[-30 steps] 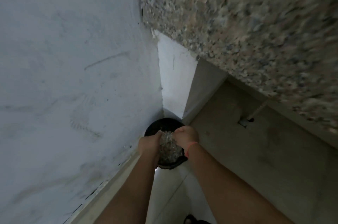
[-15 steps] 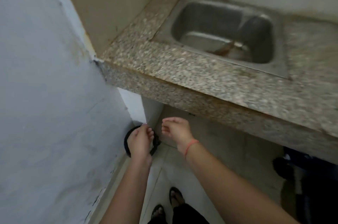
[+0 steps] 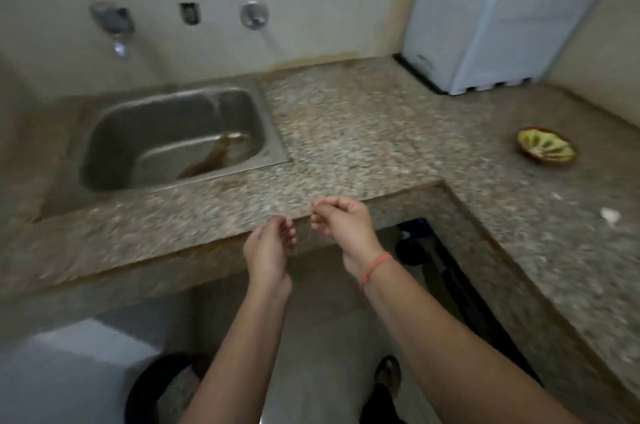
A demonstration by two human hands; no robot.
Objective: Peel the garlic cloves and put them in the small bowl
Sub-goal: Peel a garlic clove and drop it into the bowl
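Both hands are raised in front of the bench's front edge, over the floor, touching nothing.

- Left hand (image 3: 272, 243): palm turned inward, fingers loosely curled, nothing in it.
- Right hand (image 3: 341, 219): just beside the left and apart from it. Fingers curled loosely toward the thumb. Nothing visible in them, though motion blur could hide anything very small. A red string band (image 3: 375, 266) is on its wrist.
- Small bowl (image 3: 547, 146): green-yellow inside, brown rim. It stands on the right wing of the L-shaped bench (image 3: 363, 133), near the right edge and well apart from both hands. I cannot tell what it holds.
- White scrap (image 3: 610, 215): lies on the bench near the right edge, nearer the camera than the bowl. I cannot tell whether it is garlic clove or skin.
- Steel sink (image 3: 173, 139): set into the left part of the bench, with a brown stain on its bottom.
- White box (image 3: 485, 29): in the back right corner of the bench, against the wall.
- Black bin (image 3: 149, 389): on the floor at lower left, beside the left forearm.
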